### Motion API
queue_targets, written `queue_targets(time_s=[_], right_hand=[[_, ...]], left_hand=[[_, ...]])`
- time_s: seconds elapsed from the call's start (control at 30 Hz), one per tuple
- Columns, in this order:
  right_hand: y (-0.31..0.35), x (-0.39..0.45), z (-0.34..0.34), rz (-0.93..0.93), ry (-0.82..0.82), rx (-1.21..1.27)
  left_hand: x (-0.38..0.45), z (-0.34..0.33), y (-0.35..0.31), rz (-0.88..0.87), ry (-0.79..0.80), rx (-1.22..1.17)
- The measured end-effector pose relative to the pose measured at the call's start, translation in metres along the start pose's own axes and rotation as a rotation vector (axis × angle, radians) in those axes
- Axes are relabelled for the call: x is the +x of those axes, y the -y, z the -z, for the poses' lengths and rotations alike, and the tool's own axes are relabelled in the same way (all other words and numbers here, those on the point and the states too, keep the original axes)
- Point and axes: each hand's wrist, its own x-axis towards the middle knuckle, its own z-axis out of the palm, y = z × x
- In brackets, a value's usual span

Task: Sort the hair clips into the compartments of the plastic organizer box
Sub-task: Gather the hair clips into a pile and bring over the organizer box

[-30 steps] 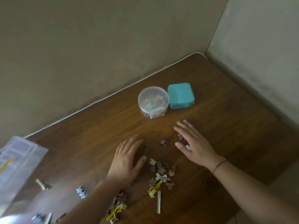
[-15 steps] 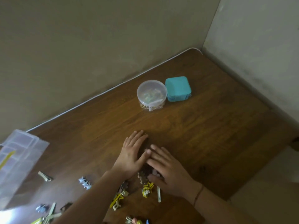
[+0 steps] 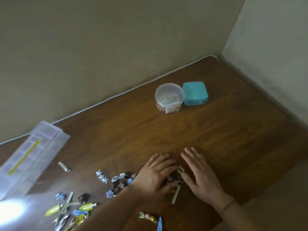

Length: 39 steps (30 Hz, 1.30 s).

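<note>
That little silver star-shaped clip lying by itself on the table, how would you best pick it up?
Pinch the star clip across its narrow width, coming straight down from above. It lies flat and alone on the table, long axis slanting, so both long sides look free for a thumb and finger. Its fine detail is blurred.

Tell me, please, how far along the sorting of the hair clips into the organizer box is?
Barely begun. Done: the organizer box shows only one long yellow piece; other compartments look empty. In hand: the left hand and right hand lie flat, palms down, around a small pile of clips, gripping nothing. Left: that pile, plus the scattered clips on the table.
</note>
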Motion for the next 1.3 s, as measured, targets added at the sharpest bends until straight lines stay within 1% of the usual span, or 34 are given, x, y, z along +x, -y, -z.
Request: queue_targets(time_s=[0.07,0.13,0.23,0.3,0.47,0.57,0.67,0.73,0.77,0.9,1.0,1.13,1.23,1.3], right_hand=[[0.021,0.012,-0.007,0.071,0.051,0.006],[0.039,0.024,-0.012,0.139,0.082,0.01],[0.059,0.036,-0.019,0.228,0.141,0.01],[0.067,0.038,-0.025,0.273,0.17,-0.034],[0.085,0.032,-0.042,0.4,0.245,-0.144],[0.099,0.043,-0.037,0.42,0.219,-0.139],[0.143,0.073,-0.03,0.474,0.188,-0.14],[0.187,0.101,-0.035,0.539,0.215,-0.173],[0.212,0.115,-0.041,0.568,0.243,-0.192],[0.298,0.162,-0.079,0.662,0.421,-0.308],[0.331,0.178,-0.101,0.709,0.499,-0.379],[0.322,0.176,-0.102,0.704,0.511,-0.421],[0.288,0.15,-0.084,0.697,0.468,-0.487],[0.261,0.125,-0.07,0.647,0.465,-0.474]], left_hand=[[-0.017,0.008,0.005,0.049,-0.097,-0.048],[-0.042,0.019,0.016,0.145,-0.209,-0.078],[-0.102,0.027,0.036,0.384,-0.415,-0.108],[-0.147,0.028,0.045,0.552,-0.497,-0.103],[-0.232,0.026,0.059,0.774,-0.604,-0.065],[-0.269,0.024,0.06,0.901,-0.681,-0.038],[-0.297,0.016,0.059,1.109,-0.655,-0.036],[-0.303,0.008,0.058,1.224,-0.611,-0.058],[-0.302,0.005,0.056,1.253,-0.589,-0.068],[-0.278,0.007,0.054,1.236,-0.544,-0.07],[-0.259,0.013,0.055,1.232,-0.489,-0.038],[-0.25,0.018,0.06,1.223,-0.401,-0.036],[-0.243,0.021,0.061,1.161,-0.341,-0.065],[-0.234,0.021,0.059,1.109,-0.314,-0.075]])
